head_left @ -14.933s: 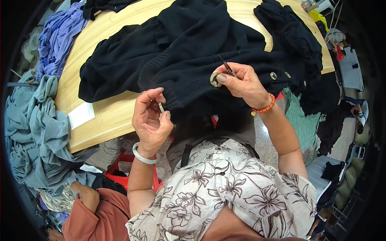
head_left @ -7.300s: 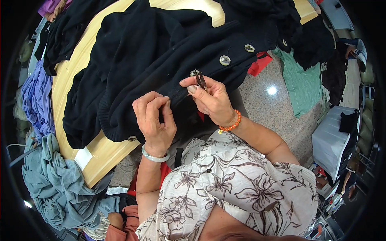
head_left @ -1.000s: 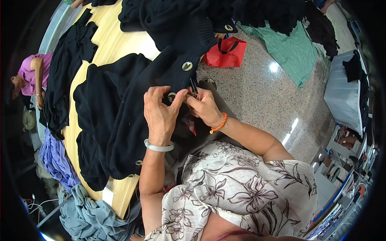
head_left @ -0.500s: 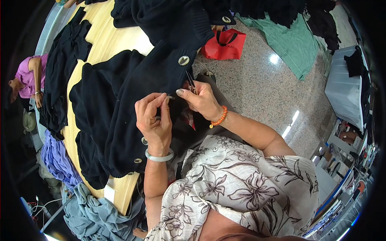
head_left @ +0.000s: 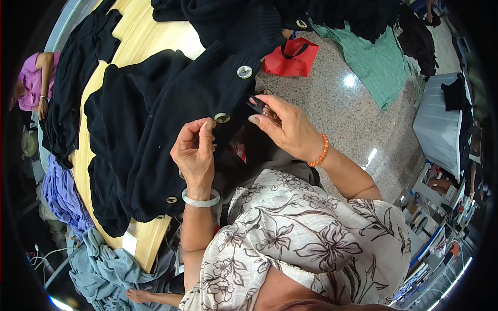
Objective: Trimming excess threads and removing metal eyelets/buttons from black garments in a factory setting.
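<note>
A black knitted cardigan (head_left: 155,129) with large pale buttons lies across the table edge in front of me. My left hand (head_left: 196,142) is closed, thumb and forefinger pinched at the edge of a button (head_left: 222,118) that tilts up off the ribbed front band. Another button (head_left: 244,72) lies flat farther up the band. Just right of the band, my right hand (head_left: 282,124) is closed around small dark thread snips (head_left: 257,105), partly hidden by the fingers. The snips are apart from the button.
More dark knitwear (head_left: 228,26) lies beyond. Purple (head_left: 65,194) and grey-blue garments (head_left: 106,274) hang at the left table edge (head_left: 155,243). A red bag (head_left: 290,58) and green cloth (head_left: 371,62) lie on the right. A person in pink (head_left: 39,78) works at far left; another person's hand (head_left: 139,296) is lower left.
My right hand has moved right, away from the band, and the snips have turned in its fingers. The pinched button now shows its face more. Another person's hand has reached further in at lower left.
</note>
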A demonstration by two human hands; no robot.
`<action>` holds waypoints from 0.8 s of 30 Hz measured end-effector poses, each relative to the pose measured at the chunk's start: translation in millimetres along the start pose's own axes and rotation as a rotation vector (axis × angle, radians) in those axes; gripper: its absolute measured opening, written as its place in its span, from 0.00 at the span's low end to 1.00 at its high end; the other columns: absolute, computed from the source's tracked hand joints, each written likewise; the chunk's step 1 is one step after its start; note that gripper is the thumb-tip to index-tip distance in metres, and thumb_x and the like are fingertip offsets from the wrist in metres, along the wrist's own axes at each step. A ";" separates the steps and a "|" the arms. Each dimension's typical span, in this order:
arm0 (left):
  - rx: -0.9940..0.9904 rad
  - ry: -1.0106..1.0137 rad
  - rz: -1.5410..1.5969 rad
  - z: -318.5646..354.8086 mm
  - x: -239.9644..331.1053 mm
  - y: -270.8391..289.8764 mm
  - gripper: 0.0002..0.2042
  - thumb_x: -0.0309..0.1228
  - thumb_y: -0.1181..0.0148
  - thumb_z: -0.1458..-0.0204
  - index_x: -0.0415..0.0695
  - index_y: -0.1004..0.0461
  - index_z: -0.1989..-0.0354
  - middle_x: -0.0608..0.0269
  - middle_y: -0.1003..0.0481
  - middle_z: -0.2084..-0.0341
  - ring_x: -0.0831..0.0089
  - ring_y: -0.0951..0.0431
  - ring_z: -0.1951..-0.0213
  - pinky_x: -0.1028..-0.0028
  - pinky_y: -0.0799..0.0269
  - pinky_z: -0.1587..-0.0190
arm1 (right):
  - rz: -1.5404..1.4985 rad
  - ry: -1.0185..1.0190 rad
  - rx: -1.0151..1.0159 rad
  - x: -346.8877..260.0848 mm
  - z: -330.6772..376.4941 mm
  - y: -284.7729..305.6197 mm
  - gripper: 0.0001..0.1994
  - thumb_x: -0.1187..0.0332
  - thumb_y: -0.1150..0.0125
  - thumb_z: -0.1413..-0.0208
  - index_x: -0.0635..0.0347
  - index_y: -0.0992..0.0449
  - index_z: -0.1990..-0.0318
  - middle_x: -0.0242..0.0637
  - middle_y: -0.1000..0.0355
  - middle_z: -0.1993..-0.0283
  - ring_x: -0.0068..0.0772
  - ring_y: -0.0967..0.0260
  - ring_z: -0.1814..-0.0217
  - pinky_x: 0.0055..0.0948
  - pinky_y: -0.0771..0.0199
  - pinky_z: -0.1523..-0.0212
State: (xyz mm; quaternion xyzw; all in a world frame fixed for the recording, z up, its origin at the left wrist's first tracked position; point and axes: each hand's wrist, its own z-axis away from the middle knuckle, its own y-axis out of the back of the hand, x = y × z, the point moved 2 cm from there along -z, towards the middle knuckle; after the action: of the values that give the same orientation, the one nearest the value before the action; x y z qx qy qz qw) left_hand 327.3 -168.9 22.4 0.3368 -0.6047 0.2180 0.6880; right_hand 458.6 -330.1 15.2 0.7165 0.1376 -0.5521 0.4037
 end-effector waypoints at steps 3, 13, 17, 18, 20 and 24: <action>0.016 0.023 0.063 0.2 -1.3 -1.8 0.06 0.27 0.39 0.42 0.37 0.21 0.62 0.64 0.21 0.71 0.87 0.30 0.76 0.88 0.36 0.76 | 0.156 0.136 -0.038 -18.1 5.6 -1.2 0.15 0.63 0.37 0.43 0.64 0.28 0.54 0.38 0.29 0.69 0.34 0.28 0.73 0.30 0.29 0.70; 0.001 -0.016 0.051 0.7 -4.3 -3.0 0.07 0.29 0.37 0.43 0.37 0.22 0.64 0.66 0.21 0.72 0.88 0.32 0.77 0.88 0.39 0.75 | 0.416 0.235 -0.115 -12.8 -8.7 -29.0 0.13 0.62 0.39 0.43 0.60 0.33 0.62 0.39 0.28 0.70 0.44 0.26 0.69 0.38 0.27 0.72; -0.038 0.064 0.149 -2.4 -4.7 0.0 0.08 0.30 0.38 0.42 0.37 0.22 0.65 0.65 0.22 0.74 0.88 0.34 0.79 0.87 0.43 0.76 | 0.461 0.290 -0.103 -12.1 -12.4 -32.2 0.13 0.60 0.39 0.44 0.59 0.33 0.65 0.38 0.28 0.72 0.41 0.24 0.69 0.36 0.25 0.71; -0.054 0.090 0.186 -3.6 -5.0 0.4 0.08 0.30 0.38 0.42 0.37 0.22 0.65 0.65 0.22 0.74 0.88 0.35 0.79 0.87 0.43 0.77 | 0.462 0.288 -0.101 -12.2 -13.1 -32.7 0.13 0.60 0.39 0.44 0.59 0.33 0.65 0.38 0.28 0.72 0.41 0.24 0.69 0.36 0.25 0.71; -0.063 0.108 0.200 -4.1 -4.6 1.3 0.08 0.30 0.38 0.42 0.37 0.22 0.65 0.65 0.22 0.74 0.87 0.36 0.80 0.87 0.44 0.77 | 0.473 0.308 -0.086 -13.1 -14.2 -33.5 0.13 0.60 0.39 0.44 0.59 0.33 0.66 0.38 0.28 0.73 0.40 0.24 0.70 0.36 0.25 0.71; -0.075 0.153 0.262 -5.7 -5.7 2.0 0.08 0.30 0.38 0.42 0.37 0.23 0.66 0.64 0.23 0.75 0.87 0.36 0.80 0.86 0.44 0.77 | 0.465 0.344 -0.059 -9.3 -16.6 -35.8 0.12 0.62 0.40 0.43 0.58 0.35 0.65 0.36 0.31 0.73 0.39 0.27 0.71 0.36 0.27 0.72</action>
State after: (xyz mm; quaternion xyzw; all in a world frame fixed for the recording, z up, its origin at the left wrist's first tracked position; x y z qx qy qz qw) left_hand 328.8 -162.8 16.9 0.2113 -0.5972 0.3082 0.7097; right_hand 443.6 -292.9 9.4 0.7999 0.0520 -0.3108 0.5107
